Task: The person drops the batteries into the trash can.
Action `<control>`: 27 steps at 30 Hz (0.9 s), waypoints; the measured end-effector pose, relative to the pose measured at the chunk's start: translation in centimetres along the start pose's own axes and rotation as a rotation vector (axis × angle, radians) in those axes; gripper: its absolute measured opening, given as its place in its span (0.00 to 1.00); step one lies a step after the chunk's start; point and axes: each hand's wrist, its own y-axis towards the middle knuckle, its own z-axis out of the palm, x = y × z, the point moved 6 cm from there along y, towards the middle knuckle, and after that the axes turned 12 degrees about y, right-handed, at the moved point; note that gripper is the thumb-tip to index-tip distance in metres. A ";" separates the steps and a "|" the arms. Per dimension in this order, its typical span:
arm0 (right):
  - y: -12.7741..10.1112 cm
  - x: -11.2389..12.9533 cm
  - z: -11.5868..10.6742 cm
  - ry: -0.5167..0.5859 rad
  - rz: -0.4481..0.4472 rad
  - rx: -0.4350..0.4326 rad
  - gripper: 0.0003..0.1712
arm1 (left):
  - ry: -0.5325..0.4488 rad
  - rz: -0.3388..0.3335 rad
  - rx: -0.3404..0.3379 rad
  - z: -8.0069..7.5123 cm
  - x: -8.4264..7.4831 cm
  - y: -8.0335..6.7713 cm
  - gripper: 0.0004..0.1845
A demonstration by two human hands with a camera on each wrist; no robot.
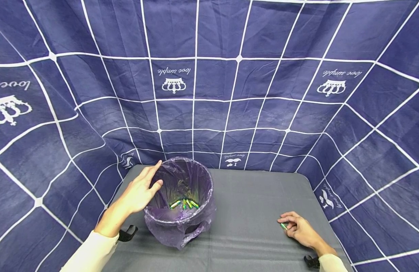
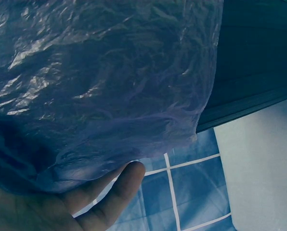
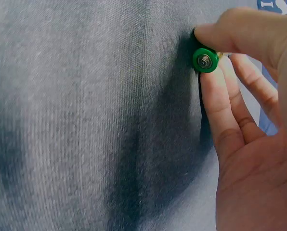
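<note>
A small bin lined with a purple plastic bag (image 1: 182,189) stands on the grey table (image 1: 257,204), left of centre. Several green batteries (image 1: 184,204) lie at its bottom. My left hand (image 1: 141,189) rests with straight fingers on the bin's left rim; in the left wrist view the thumb (image 2: 114,190) lies under the crinkled bag (image 2: 105,82). At the table's right front my right hand (image 1: 296,226) pinches a green battery (image 1: 283,226) between thumb and fingers, low against the cloth. The right wrist view shows the battery's end (image 3: 205,60) at my fingertips (image 3: 212,89).
Dark blue cloth with a white grid and crown prints (image 1: 209,87) hangs behind and to both sides of the table. Grey table surface stretches between the bin and my right hand.
</note>
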 end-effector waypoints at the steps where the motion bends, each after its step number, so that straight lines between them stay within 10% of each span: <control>1: 0.1 0.0 0.0 -0.016 0.000 -0.013 0.26 | 0.000 0.000 0.000 0.0 0.0 0.0 0.38; 27: 4.0 1.9 1.0 -0.059 0.182 -0.082 0.21 | -0.005 -0.008 0.001 -0.1 0.1 -0.1 0.38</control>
